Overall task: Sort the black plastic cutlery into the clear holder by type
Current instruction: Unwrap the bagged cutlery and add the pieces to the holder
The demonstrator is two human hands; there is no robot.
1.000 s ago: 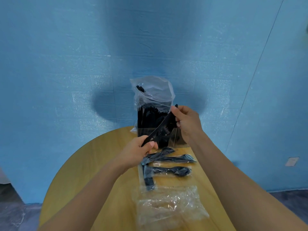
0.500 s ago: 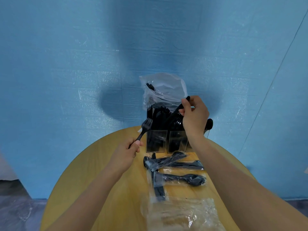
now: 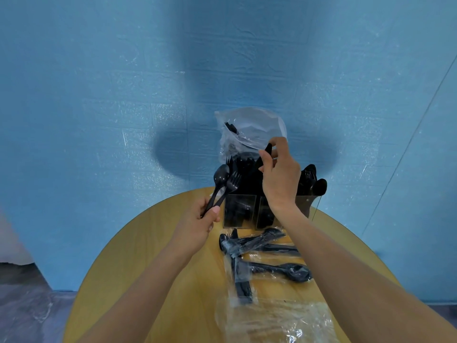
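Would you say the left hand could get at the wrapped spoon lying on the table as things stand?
Probably not yet: the left hand already holds a spoon and fork, so its fingers are occupied. The wrapped spoon itself lies uncovered on the table, near the right forearm.

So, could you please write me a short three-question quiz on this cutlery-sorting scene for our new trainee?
1. True or false: the left hand holds a spoon and a fork together.
2. The right hand pinches a black piece above: A) the clear holder, B) the floor, C) a drawer?
3. Fill in: the wrapped cutlery packs lie on the ___ table.

Key: 1 true; 2 A; 3 wooden.
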